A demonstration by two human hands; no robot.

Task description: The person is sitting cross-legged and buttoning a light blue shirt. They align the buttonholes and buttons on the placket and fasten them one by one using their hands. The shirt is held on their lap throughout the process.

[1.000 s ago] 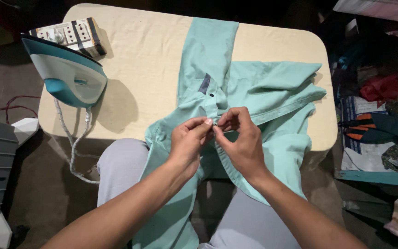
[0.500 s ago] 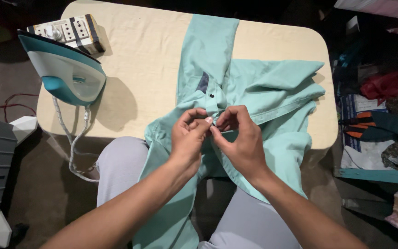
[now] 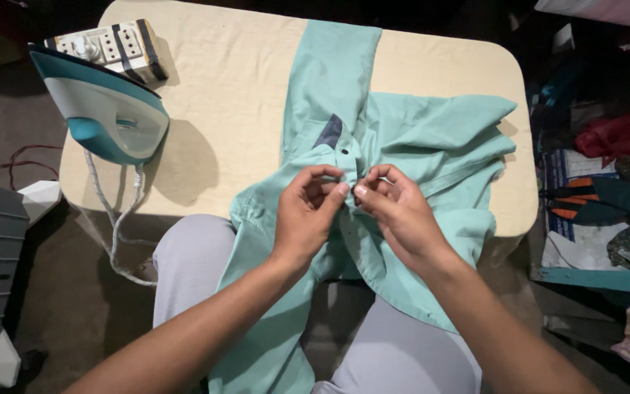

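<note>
Hands meet at the near edge of the cream ironing board: left hand and right hand both pinch the front placket of the mint shirt, iron standing at the board's far-left corner.

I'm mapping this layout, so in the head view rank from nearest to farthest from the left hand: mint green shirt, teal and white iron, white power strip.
1. Mint green shirt: pinched by the left hand, centre of the board.
2. Teal and white iron: standing at the board's left edge.
3. White power strip: behind the iron, far left corner.
</note>
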